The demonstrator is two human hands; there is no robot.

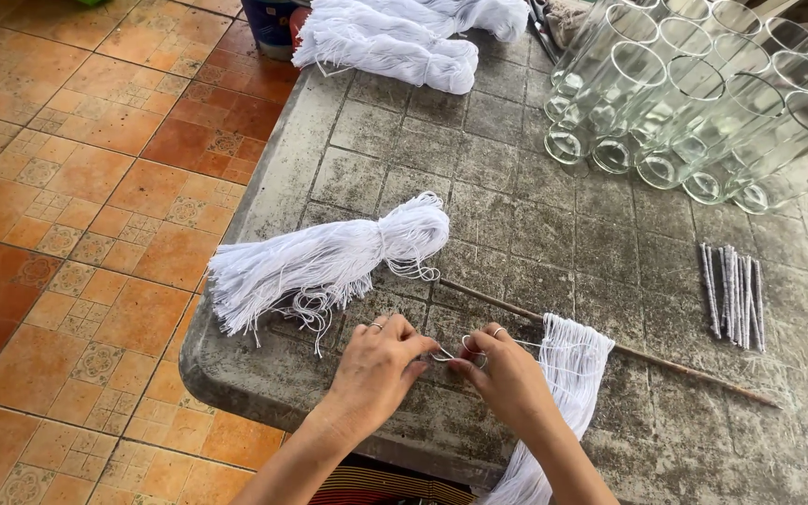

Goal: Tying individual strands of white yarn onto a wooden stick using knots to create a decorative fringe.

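Pinching a white string [448,353] between both hands, left hand [378,365] and right hand [509,374] closed on it at the table [554,234] edge, just beside the stick [666,367] hung with threads [568,369]; loose bundle [324,262] close behind the left, glasses [703,103] well apart.

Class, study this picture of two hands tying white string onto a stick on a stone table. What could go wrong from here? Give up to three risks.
1. The stick lies loose on the table; a tug from the left hand or right hand might roll it.
2. The string bundle overhangs the table edge and could slide off.
3. The glass tubes lie stacked near the far edge; a knock might set them rolling.
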